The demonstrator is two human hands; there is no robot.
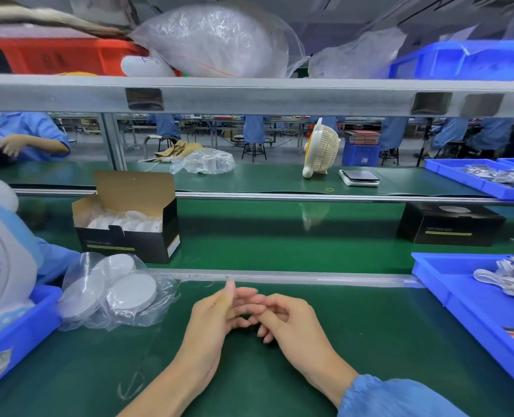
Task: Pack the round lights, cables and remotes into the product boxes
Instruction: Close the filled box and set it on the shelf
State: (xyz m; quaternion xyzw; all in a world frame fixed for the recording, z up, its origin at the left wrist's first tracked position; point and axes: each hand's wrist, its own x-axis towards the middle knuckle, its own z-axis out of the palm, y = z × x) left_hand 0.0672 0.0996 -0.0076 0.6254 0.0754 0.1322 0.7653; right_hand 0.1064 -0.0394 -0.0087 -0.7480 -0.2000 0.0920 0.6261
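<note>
- The left hand (pixel 216 311) rests on the green mat (pixel 355 350) with its palm turned inward, thumb up and fingers loosely extended; it holds nothing.
- The right hand (pixel 292 320) lies just beside it, fingers loosely curled, its fingertips meeting those of the left hand; it holds nothing either.
- Just to the left of the left hand lies a clear plastic bag (pixel 114 293) with several round lights (pixel 131 291) inside, white discs lying flat and partly overlapping.
- Beyond that bag, on the conveyor belt (pixel 280 236) ahead of the hands, stands an open product box (pixel 126 227), black with its flap raised, and white round lights show in its top.
- Ahead and well to the right of the right hand, on the same belt, sits a closed product box (pixel 450 224).
- To the right of the right hand a blue tray (pixel 460 299) holds a pile of white cables (pixel 508 278).
- At the far left a white and blue fan (pixel 3 251) stands in another blue bin (pixel 18 329).
</note>
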